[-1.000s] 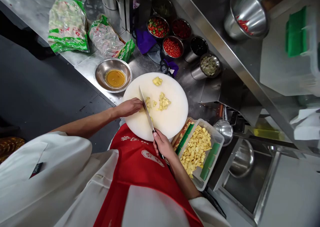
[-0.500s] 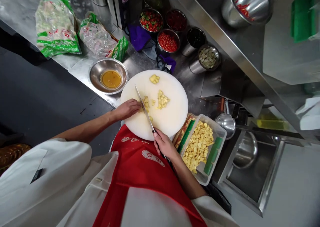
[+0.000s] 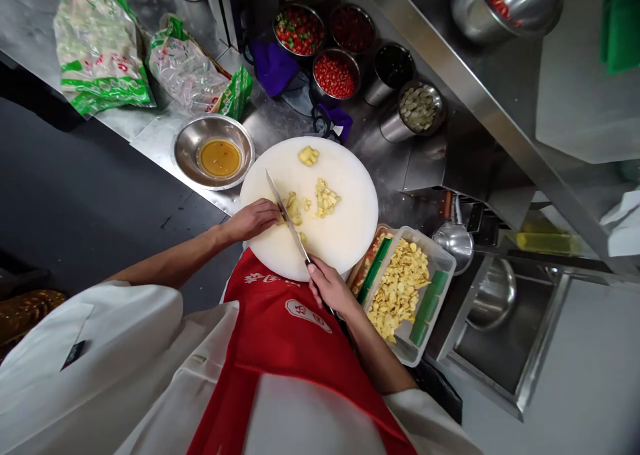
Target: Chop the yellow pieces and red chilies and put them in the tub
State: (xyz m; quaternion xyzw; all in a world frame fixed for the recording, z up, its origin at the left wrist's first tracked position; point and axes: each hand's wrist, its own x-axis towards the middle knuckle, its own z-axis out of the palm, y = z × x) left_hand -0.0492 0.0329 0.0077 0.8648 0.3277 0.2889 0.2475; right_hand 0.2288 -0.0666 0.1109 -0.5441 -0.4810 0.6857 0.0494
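Note:
A round white cutting board (image 3: 345, 231) lies on the steel counter. My right hand (image 3: 327, 285) is closed around the black handle of a long knife (image 3: 287, 218), whose blade slants up and left over the board. My left hand (image 3: 255, 219) has its fingers pressed together on a pale yellow piece of ginger at the board's left side, touching or close to the blade. Sliced ginger (image 3: 294, 208) lies just right of the blade, with a pile of cut pieces (image 3: 327, 198) farther right. A whole ginger knob (image 3: 309, 155) rests near the board's top.
Left of the board stands a steel bowl (image 3: 180, 149) with brown liquid. Plastic bags (image 3: 103, 55) lie behind it. Steel containers of chopped red peppers (image 3: 336, 76) stand behind the board. A clear tub of yellow slices (image 3: 400, 285) is at the right, near a sink (image 3: 500, 355).
The camera view has shifted slightly. Both hands and the knife stay in nearly the same place over the board, and the ginger pieces look almost unchanged.

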